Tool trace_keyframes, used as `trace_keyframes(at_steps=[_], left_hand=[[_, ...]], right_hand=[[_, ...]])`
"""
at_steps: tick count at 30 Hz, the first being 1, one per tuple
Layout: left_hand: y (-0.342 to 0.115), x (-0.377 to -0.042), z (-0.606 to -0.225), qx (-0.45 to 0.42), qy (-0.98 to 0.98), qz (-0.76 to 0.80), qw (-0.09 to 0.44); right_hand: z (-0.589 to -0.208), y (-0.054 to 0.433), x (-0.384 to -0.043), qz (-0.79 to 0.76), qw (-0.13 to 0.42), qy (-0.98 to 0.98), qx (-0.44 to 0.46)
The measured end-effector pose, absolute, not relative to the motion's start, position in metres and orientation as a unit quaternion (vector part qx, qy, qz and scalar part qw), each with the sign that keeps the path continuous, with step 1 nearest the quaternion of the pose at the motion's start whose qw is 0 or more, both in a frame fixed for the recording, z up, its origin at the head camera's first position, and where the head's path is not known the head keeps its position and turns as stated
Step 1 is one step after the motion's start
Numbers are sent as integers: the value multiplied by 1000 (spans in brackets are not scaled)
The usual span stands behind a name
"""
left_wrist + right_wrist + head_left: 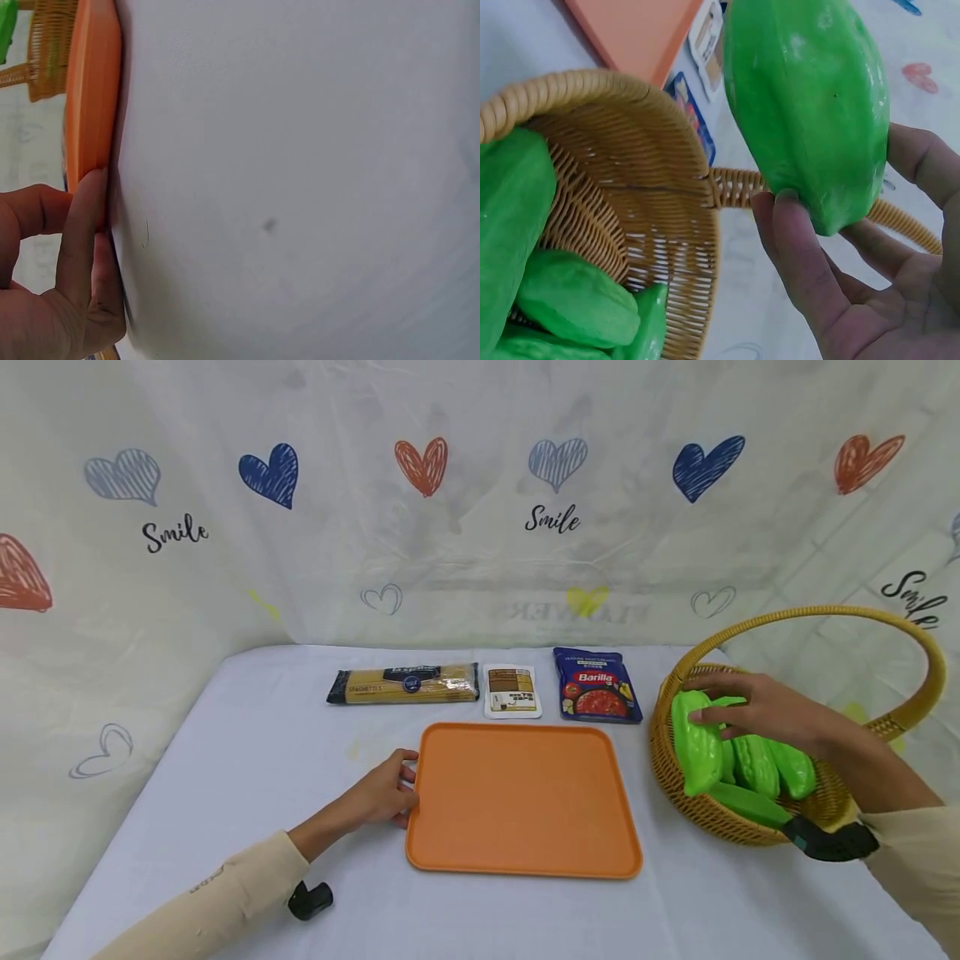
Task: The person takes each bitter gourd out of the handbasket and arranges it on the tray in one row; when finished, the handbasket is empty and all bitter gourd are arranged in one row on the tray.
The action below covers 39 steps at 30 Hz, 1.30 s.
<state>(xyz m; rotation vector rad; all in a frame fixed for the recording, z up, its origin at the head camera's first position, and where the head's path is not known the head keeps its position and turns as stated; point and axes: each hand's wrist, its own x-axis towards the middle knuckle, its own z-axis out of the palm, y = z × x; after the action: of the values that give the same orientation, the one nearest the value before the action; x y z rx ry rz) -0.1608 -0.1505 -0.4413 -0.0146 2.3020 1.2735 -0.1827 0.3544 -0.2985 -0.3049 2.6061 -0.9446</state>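
Observation:
At the upper right of the right wrist view, a glossy green papaya [810, 105] with soft ridges is held by my right hand [900, 277], thumb and fingertips around its lower end. In the head view that right hand [761, 710] is over the wicker basket [667, 789], with the held papaya [697, 747] at the basket's left side. More green papayas [577, 296] lie inside the basket. My left hand [386, 789] pinches the left rim of an orange tray [525, 802]; the left wrist view shows its fingers [81, 232] against the tray's edge [97, 97].
Behind the tray lie a spaghetti pack [405, 685], a small white-and-brown packet [512, 692] and a blue Barilla sauce pouch [597, 687]. The basket's tall handle [825, 612] arches over the right side. A white curtain printed with hearts hangs behind the white table.

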Motion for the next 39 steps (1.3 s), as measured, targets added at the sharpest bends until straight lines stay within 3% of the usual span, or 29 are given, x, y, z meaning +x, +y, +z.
trace_keyframes(at_steps=[19, 39], left_hand=[[-150, -161, -443, -2, 844, 472, 254], [-150, -160, -440, -10, 839, 481, 255]], right_hand=[[-303, 310, -164, -343, 205, 906, -139], [-341, 247, -176, -439, 257, 844, -170]])
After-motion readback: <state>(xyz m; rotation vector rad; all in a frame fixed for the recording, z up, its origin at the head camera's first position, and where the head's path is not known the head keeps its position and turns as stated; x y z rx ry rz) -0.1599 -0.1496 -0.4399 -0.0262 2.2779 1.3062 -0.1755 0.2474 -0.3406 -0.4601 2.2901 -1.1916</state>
